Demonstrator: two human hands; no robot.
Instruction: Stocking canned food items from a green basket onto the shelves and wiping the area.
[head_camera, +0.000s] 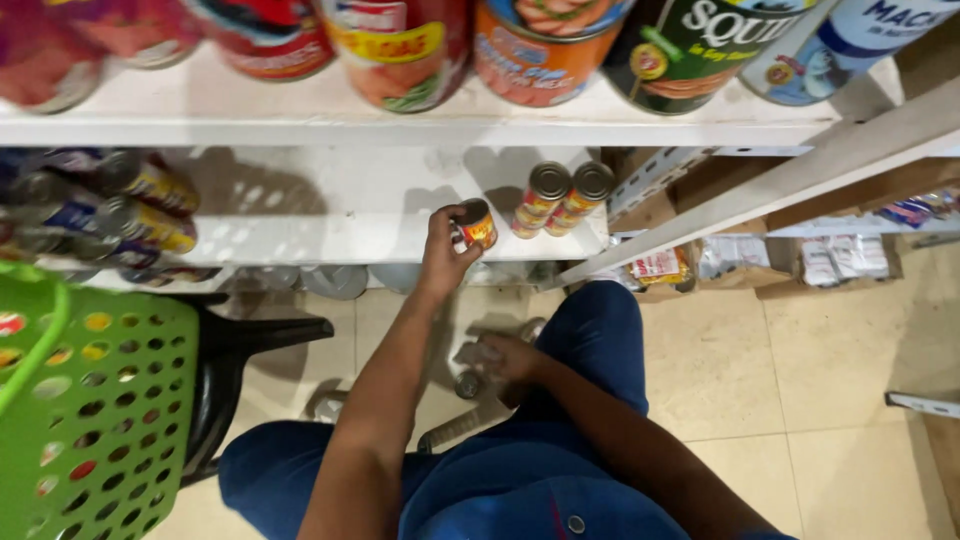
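Observation:
My left hand (443, 250) reaches up to the white middle shelf (330, 235) and grips a small can with a red and yellow label (477, 224), held just above the shelf's front edge. Two matching small cans (562, 198) stand upright on the shelf to its right. My right hand (508, 358) is lower, near the floor between my knees. Its fingers are curled over a pale, blurred pack (478, 353), with a small can (468, 384) right under it. What the pack holds is too blurred to tell.
A green perforated basket (95, 420) with a black frame sits at the left. Large cans (545, 45) line the top shelf, and small cans (145, 205) lie at the middle shelf's left end. Packets (845, 258) fill a low shelf at right. The floor is beige tile (830, 370).

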